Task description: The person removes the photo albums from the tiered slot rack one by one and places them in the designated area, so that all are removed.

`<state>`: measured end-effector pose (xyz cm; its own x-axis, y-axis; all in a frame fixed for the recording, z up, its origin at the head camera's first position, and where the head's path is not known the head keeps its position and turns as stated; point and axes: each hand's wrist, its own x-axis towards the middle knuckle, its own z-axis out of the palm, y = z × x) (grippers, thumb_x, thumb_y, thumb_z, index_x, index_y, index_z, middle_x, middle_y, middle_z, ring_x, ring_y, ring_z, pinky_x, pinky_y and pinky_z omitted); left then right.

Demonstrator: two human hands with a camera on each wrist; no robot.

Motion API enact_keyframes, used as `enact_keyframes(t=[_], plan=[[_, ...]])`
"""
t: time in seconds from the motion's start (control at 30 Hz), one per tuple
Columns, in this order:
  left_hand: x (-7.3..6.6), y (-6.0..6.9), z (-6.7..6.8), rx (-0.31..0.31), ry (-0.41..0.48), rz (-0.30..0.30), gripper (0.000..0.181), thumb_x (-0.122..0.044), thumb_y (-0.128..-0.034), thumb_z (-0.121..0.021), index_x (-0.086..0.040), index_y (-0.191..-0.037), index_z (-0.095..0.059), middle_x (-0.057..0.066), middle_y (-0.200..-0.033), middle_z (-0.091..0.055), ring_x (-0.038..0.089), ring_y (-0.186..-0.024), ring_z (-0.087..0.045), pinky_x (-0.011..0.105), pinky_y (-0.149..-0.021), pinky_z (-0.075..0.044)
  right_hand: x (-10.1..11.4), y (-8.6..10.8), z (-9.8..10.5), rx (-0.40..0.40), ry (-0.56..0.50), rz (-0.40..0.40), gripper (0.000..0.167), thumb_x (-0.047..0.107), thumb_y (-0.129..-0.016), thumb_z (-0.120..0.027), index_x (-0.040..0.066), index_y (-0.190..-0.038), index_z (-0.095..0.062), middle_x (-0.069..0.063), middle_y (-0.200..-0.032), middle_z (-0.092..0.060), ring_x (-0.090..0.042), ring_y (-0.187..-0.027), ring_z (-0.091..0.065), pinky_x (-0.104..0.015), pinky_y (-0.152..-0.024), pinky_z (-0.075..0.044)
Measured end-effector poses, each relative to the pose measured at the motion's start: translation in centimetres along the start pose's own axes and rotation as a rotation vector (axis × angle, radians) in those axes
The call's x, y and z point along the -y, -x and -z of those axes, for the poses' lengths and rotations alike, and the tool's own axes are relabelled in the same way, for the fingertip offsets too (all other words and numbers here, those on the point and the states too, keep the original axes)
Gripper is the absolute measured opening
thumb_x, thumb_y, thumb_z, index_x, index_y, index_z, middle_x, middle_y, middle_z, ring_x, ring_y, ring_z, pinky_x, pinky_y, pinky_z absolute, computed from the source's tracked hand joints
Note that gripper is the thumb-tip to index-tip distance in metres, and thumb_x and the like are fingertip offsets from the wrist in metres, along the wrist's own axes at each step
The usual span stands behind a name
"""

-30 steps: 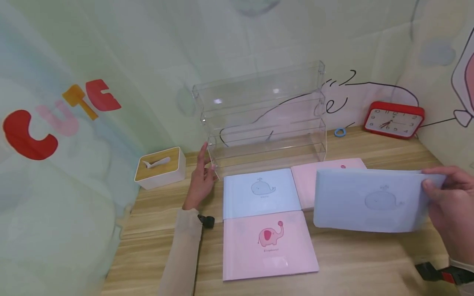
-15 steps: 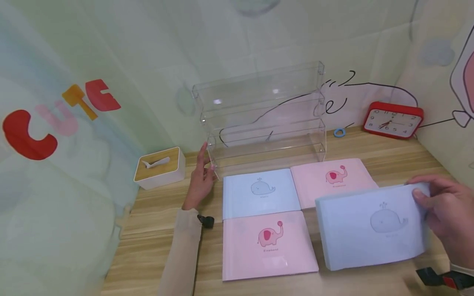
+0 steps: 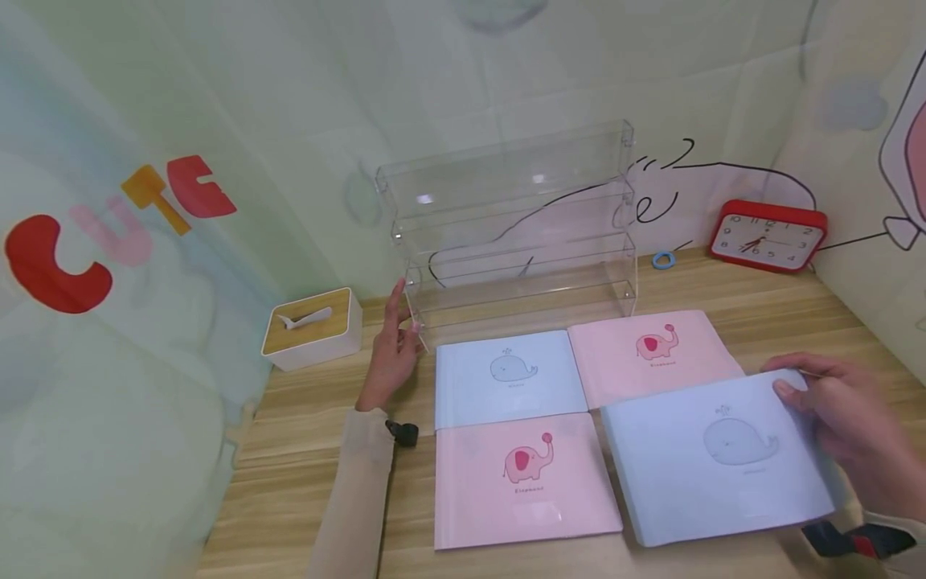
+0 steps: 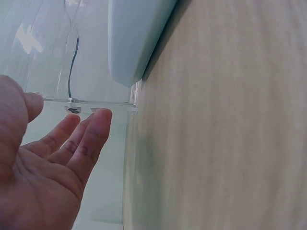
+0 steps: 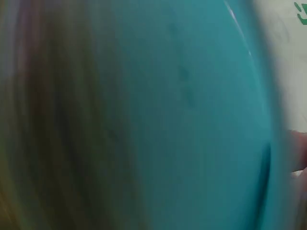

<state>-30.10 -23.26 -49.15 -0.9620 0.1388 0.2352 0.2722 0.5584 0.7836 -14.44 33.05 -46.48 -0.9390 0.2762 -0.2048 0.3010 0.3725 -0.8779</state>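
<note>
My right hand (image 3: 850, 426) pinches the right edge of a light blue book (image 3: 716, 462) with a whale on its cover, held tilted low over the table. In the right wrist view the blurred blue cover (image 5: 206, 115) fills most of the picture. My left hand (image 3: 391, 354) is at the left side of a clear acrylic tiered rack (image 3: 521, 249). In the left wrist view its extended fingers (image 4: 93, 136) touch or nearly touch the rack's side panel. Before the rack lie another blue whale book (image 3: 470, 386) and two pink elephant books (image 3: 687, 374), (image 3: 477, 515).
A white tissue box (image 3: 318, 346) with a wooden lid stands left of the rack. At the back right are a red clock (image 3: 770, 233) and a small blue ring (image 3: 663, 260). A printed cloth hangs behind the wooden table (image 3: 289, 450).
The right hand has lowered the blue book and brought it left, beside the near pink book; the far pink book's elephant came into view. My left hand stays at the rack.
</note>
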Motion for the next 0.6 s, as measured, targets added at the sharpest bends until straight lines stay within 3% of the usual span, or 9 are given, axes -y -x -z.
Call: enact_keyframes(t=[0.07, 0.17, 0.27, 0.37, 0.6], plan=[[0.1, 0.0, 0.0, 0.000, -0.003, -0.002, 0.080, -0.012, -0.1145, -0.047, -0.054, -0.169, -0.005, 0.026, -0.151, -0.056, 0.038, -0.097, -0.075, 0.047, -0.084, -0.067, 0.0, -0.4, -0.1, 0.040, 0.028, -0.042, 0.027, 0.007, -0.109, -0.050, 0.010, -0.118, -0.075, 0.027, -0.088, -0.059, -0.002, -0.082, -0.061, -0.023, -0.070, -0.057], [0.1, 0.0, 0.0, 0.001, -0.011, -0.007, 0.081, -0.012, -0.1145, -0.047, -0.052, -0.170, -0.004, 0.027, -0.152, -0.056, 0.037, -0.096, -0.075, 0.046, -0.084, -0.067, 0.0, -1.1, -0.3, 0.101, 0.066, -0.106, 0.033, 0.010, -0.109, -0.050, -0.004, -0.135, -0.064, 0.016, -0.095, -0.064, -0.006, -0.086, -0.064, -0.026, -0.072, -0.057], [0.1, 0.0, 0.0, 0.000, -0.018, -0.006, 0.081, -0.012, -0.1145, -0.047, -0.053, -0.169, -0.004, 0.026, -0.152, -0.056, 0.036, -0.095, -0.075, 0.045, -0.084, -0.067, -0.1, -1.6, -0.7, 0.143, 0.096, -0.147, 0.041, 0.010, -0.108, -0.048, -0.006, -0.145, -0.057, -0.003, -0.113, -0.069, -0.012, -0.091, -0.065, -0.026, -0.074, -0.057], [0.1, 0.0, 0.0, -0.001, -0.017, -0.007, 0.081, -0.013, -0.1146, -0.046, -0.054, -0.169, -0.003, 0.026, -0.151, -0.056, 0.036, -0.094, -0.074, 0.045, -0.084, -0.066, -0.3, -2.1, -1.0, 0.161, 0.095, -0.179, 0.046, 0.010, -0.107, -0.046, -0.005, -0.149, -0.053, -0.021, -0.132, -0.065, -0.014, -0.093, -0.067, -0.026, -0.075, -0.059], [0.0, -0.1, 0.0, -0.001, -0.005, -0.007, 0.081, -0.013, -0.1149, -0.046, -0.057, -0.168, -0.003, 0.025, -0.152, -0.056, 0.035, -0.094, -0.074, 0.048, -0.086, -0.066, -0.8, -2.6, -1.6, 0.167, 0.122, -0.202, 0.049, 0.011, -0.107, -0.047, -0.007, -0.152, -0.051, -0.033, -0.144, -0.058, -0.018, -0.095, -0.069, -0.024, -0.075, -0.058]])
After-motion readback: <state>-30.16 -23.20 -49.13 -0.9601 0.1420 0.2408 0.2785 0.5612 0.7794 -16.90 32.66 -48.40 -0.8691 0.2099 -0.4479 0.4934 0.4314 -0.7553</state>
